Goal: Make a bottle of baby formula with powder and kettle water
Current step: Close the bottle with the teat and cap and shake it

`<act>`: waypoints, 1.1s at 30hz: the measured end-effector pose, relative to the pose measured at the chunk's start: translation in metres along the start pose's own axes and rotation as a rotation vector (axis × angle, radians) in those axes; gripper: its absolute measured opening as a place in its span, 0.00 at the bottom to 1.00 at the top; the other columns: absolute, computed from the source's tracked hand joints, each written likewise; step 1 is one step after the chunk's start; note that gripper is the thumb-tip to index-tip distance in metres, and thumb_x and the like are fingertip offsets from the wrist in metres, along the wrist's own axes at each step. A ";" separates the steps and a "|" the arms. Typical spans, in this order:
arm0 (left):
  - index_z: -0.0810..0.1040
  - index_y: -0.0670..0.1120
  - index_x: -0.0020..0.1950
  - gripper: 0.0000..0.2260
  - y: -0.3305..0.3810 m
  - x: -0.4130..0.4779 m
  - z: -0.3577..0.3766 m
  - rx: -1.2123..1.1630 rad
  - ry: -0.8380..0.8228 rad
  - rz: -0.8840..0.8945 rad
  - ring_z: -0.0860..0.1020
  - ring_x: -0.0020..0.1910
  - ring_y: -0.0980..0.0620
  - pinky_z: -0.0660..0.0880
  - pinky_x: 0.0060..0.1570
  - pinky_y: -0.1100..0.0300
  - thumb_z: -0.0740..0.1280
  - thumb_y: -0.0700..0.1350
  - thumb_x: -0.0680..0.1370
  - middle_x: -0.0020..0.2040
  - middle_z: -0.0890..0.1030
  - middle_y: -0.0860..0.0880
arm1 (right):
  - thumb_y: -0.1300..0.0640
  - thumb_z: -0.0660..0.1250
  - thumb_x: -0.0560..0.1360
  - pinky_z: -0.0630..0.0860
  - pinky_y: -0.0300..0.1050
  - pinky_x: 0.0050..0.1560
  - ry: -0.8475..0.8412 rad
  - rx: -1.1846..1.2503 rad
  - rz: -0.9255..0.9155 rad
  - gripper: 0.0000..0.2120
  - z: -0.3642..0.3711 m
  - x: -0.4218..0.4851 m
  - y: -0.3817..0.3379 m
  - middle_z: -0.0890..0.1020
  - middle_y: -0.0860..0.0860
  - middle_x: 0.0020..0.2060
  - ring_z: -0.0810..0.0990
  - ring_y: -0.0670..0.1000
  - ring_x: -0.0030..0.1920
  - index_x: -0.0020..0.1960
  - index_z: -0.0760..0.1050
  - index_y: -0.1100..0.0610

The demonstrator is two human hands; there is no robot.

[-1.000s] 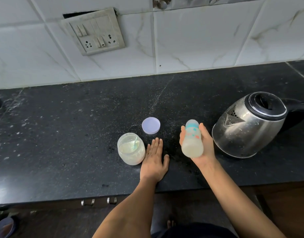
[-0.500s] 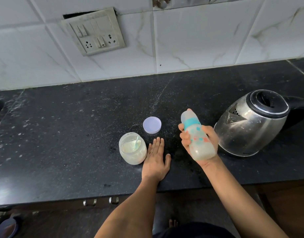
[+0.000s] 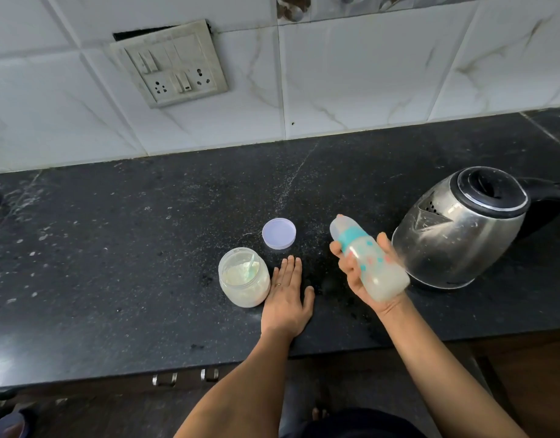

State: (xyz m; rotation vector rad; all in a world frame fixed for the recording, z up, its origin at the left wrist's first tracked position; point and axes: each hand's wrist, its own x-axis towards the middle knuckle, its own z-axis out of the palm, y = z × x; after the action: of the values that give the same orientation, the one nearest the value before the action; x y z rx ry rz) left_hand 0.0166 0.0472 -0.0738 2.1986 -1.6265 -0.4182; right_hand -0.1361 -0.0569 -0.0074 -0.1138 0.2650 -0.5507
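From the head camera, the right hand (image 3: 356, 279) is held above the counter (image 3: 114, 248) with its fingers and thumb curled round the bottle (image 3: 368, 259), thumb on the kettle side and fingers on the other. The bottle is tilted, its capped top and teal collar pointing up and away to the left, its base toward the wrist; it is clear of the counter, between the lid (image 3: 279, 233) and the kettle (image 3: 462, 229), and holds a cloudy whitish liquid. Its outline is a little blurred. The left hand (image 3: 286, 295) lies flat, palm down on the counter with straight fingers close together and the thumb spread out; it holds nothing, and a ring shows on one finger. Just beside it on its left stands the open jar (image 3: 243, 281), upright, with pale powder and a light green scoop (image 3: 251, 268) inside; whether hand and jar touch I cannot tell. The lid lies flat beyond the fingertips, apart from the jar. The steel kettle stands to the right with its black lid on and its spout facing the bottle. On the tiled wall (image 3: 367, 74) behind is a grimy switch plate (image 3: 171, 63). Two metal handles (image 3: 164, 379) show under the counter's front edge.
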 end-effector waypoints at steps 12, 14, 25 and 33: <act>0.49 0.46 0.80 0.35 -0.002 0.001 0.002 0.012 -0.004 0.000 0.39 0.75 0.60 0.32 0.72 0.64 0.40 0.59 0.75 0.80 0.48 0.50 | 0.54 0.80 0.63 0.82 0.45 0.38 -0.028 -0.038 -0.059 0.36 0.017 0.008 0.005 0.80 0.59 0.51 0.83 0.53 0.40 0.64 0.67 0.63; 0.49 0.46 0.80 0.35 -0.002 0.001 0.002 0.013 -0.005 -0.002 0.39 0.75 0.60 0.32 0.72 0.64 0.39 0.60 0.75 0.80 0.48 0.50 | 0.60 0.82 0.57 0.83 0.47 0.41 0.032 0.123 -0.147 0.38 0.017 0.010 0.006 0.79 0.59 0.50 0.83 0.55 0.42 0.63 0.69 0.62; 0.49 0.46 0.80 0.34 -0.002 0.001 0.003 0.014 0.004 -0.006 0.39 0.75 0.61 0.33 0.73 0.63 0.40 0.59 0.75 0.80 0.49 0.50 | 0.55 0.74 0.69 0.81 0.51 0.48 0.113 -0.001 -0.264 0.25 0.020 0.013 0.004 0.79 0.62 0.52 0.82 0.57 0.50 0.60 0.71 0.63; 0.50 0.46 0.79 0.34 -0.001 0.000 0.002 -0.007 0.014 -0.004 0.40 0.76 0.59 0.34 0.73 0.63 0.41 0.59 0.76 0.80 0.49 0.50 | 0.55 0.78 0.64 0.82 0.50 0.46 0.097 -0.042 -0.195 0.37 0.019 0.018 0.008 0.74 0.63 0.61 0.82 0.58 0.50 0.68 0.66 0.62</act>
State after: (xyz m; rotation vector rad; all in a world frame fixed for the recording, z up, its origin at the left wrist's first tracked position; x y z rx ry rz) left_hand 0.0161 0.0467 -0.0762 2.1951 -1.6115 -0.4078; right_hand -0.1125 -0.0590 0.0059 -0.1546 0.3622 -0.7462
